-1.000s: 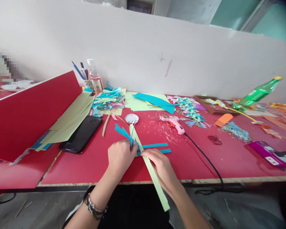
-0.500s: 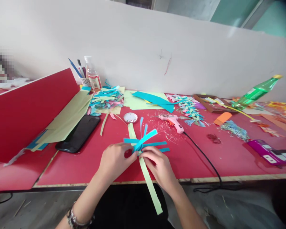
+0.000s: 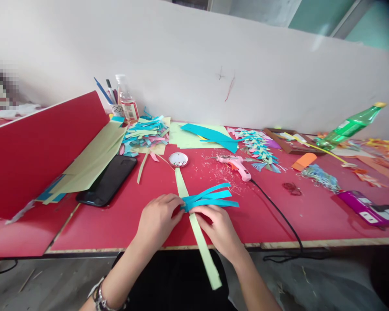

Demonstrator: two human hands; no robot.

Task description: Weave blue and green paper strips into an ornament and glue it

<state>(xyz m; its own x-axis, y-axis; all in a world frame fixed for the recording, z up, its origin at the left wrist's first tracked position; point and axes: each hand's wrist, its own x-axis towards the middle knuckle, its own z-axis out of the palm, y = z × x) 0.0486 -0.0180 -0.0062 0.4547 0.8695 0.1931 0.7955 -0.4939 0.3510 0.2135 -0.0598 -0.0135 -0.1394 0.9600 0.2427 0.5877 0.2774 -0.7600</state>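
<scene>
Blue strips point(image 3: 210, 198), fanned, cross green strip point(image 3: 199, 235) near desk point(image 3: 116, 224) front edge, middle. Left hand point(image 3: 157, 218): fingers pinch the strips' gathered end. Right hand point(image 3: 218, 226): fingers closed on green strip at the crossing. Judgement: firm pinch, fan flat, green strip straight serve best.

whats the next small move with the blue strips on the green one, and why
Probably press the blue strips flat onto the green strip: they fan out to the right, and the left hand and right hand pinch them at the crossing.
</scene>
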